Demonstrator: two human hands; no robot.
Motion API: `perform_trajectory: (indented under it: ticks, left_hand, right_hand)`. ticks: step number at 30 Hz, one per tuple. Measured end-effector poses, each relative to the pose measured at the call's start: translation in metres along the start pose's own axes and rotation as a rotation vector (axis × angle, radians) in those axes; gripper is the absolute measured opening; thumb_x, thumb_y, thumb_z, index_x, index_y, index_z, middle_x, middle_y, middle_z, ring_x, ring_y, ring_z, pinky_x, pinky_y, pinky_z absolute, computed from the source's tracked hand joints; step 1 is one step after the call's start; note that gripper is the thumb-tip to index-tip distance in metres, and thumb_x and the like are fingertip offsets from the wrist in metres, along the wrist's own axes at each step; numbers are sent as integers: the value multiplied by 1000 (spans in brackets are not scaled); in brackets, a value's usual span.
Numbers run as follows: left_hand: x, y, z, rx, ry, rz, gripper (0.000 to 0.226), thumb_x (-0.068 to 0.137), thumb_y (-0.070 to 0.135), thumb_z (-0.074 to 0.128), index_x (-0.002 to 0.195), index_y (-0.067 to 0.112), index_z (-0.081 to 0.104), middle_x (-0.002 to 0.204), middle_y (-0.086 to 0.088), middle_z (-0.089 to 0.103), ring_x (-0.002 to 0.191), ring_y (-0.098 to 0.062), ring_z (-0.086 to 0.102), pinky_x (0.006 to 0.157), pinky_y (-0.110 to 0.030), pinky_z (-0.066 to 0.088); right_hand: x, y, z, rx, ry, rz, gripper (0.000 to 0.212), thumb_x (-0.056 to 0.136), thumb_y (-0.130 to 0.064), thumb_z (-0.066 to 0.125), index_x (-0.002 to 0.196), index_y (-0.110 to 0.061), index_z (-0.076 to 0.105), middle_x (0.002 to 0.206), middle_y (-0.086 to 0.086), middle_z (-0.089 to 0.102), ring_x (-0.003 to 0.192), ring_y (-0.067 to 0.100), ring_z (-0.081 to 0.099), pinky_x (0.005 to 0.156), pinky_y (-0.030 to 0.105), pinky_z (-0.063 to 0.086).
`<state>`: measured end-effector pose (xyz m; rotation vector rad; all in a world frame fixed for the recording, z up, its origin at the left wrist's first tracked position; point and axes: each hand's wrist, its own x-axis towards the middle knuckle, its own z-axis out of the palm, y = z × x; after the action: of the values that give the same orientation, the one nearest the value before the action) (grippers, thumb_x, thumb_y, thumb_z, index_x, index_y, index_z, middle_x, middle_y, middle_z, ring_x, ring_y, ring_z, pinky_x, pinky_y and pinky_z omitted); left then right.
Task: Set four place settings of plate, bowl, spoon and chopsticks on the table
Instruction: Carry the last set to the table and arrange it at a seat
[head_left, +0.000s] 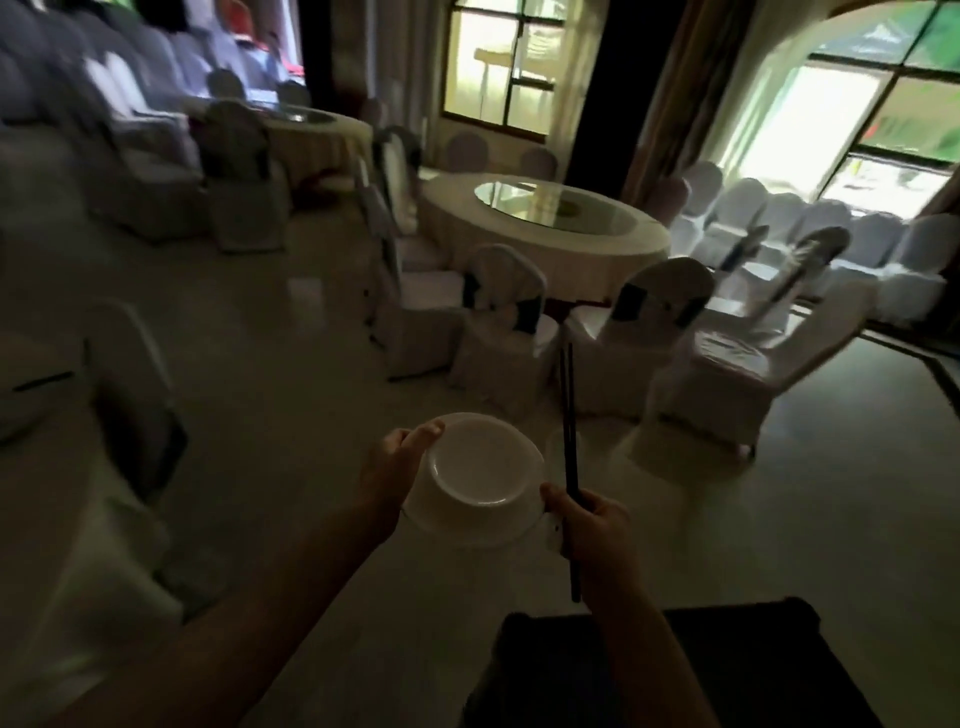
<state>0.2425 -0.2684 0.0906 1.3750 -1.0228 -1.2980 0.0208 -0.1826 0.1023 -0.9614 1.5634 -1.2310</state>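
Ahead, well apart, stands the round table (655, 243); the left hand (390, 467) grips the bowl (475, 480), the right hand (597, 535) clasps chopsticks (569, 415) pointing toward it.

No text, label, brand or number can be read anywhere in this dim view. The coloured panel (244, 36) on the far left wall is too blurred to tell whether it bears writing.

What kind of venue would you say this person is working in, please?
Most likely a banquet hall or restaurant dining room: a large clothed round table with a glass turntable, ringed by white-covered chairs. The left hand holds a white bowl, the right hand dark chopsticks.
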Motion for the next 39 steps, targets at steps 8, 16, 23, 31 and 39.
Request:
perform_trajectory:
  ticks: [8, 16, 23, 31, 39]
  left_hand:
    - [115, 24, -114, -82, 224, -5, 45, 69, 57, 66, 91, 18, 73, 89, -3, 77, 88, -24, 72, 81, -46, 57]
    - [259, 73, -209, -80, 343, 35, 44, 75, 58, 64, 93, 19, 74, 86, 1, 77, 81, -17, 73, 63, -30, 56]
    - [363, 106, -266, -136, 451, 53, 54, 66, 60, 64, 95, 15, 74, 88, -2, 77, 84, -19, 73, 69, -33, 55]
    - [511, 118, -316, -161, 622, 42, 43, 79, 52, 68, 96, 13, 73, 93, -5, 76, 88, -24, 71, 80, -42, 56]
    - [658, 164, -373, -97, 881, 60, 37, 86, 47, 65, 87, 10, 71, 85, -5, 73, 78, -21, 67, 65, -31, 48]
  right_hand:
    - [115, -46, 156, -72, -188, -24, 19, 85, -27, 75, 75, -12, 79, 80, 27, 72, 65, 35, 68, 65, 44, 56]
    - [245, -95, 307, -83, -283, -63, 18, 87, -25, 74, 77, -11, 78, 52, -2, 68, 42, 4, 60, 39, 17, 43]
    - [345, -133, 409, -157, -386, -84, 17, 85, -31, 74, 77, -18, 80, 61, 9, 69, 47, 14, 56, 45, 29, 45]
    - [494, -154, 528, -173, -526, -97, 30, 84, -29, 76, 78, 0, 74, 68, 30, 64, 60, 29, 57, 59, 42, 49]
    - [648, -204, 669, -244, -723, -148, 31, 84, -27, 76, 68, -1, 74, 49, 8, 53, 46, 19, 47, 48, 32, 35]
